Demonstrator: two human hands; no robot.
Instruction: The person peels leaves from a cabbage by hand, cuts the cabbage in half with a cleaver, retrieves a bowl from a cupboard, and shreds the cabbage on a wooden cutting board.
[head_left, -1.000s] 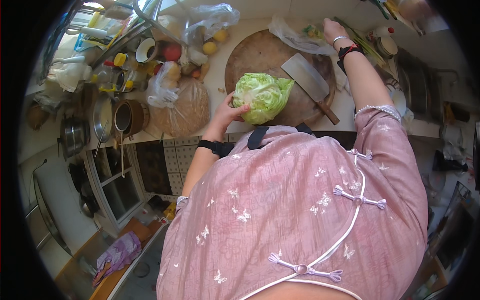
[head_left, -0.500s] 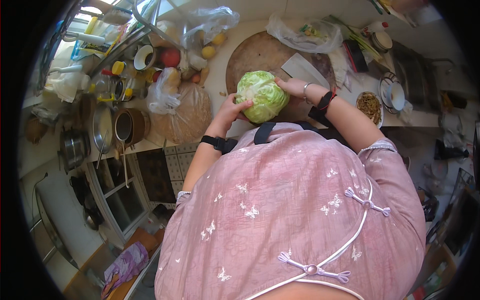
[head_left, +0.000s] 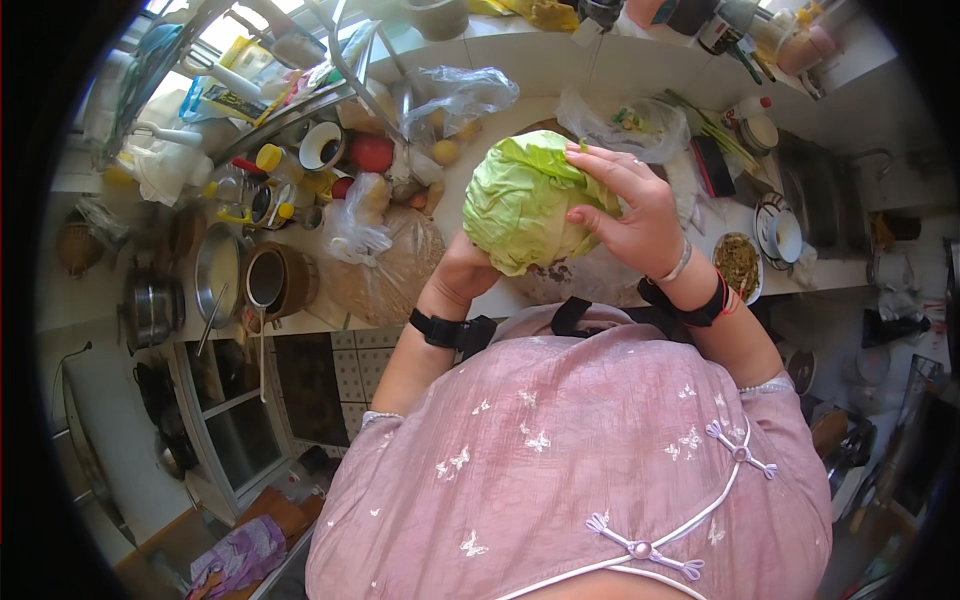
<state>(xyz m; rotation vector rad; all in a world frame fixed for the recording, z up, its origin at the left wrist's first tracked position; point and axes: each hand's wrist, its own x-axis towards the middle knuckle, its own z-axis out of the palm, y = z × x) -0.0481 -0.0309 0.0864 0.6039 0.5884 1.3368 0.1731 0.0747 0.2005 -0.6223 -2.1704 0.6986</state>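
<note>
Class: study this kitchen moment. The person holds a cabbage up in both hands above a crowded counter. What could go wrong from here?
1. The cabbage is lifted off the counter, held only by the left hand beneath and the right hand on its side; it could slip and fall.
2. Plastic bags and a small dish of food lie close by; a dropped cabbage might knock them.

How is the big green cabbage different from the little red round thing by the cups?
The cabbage is pale green and wrinkly with leafy layers; the red fruit is smooth and red, maybe a tomato. The cabbage is much bigger. The cabbage is held up between the left hand and the right hand, while the red fruit sits untouched on the counter. Both are roundish foods.
</note>
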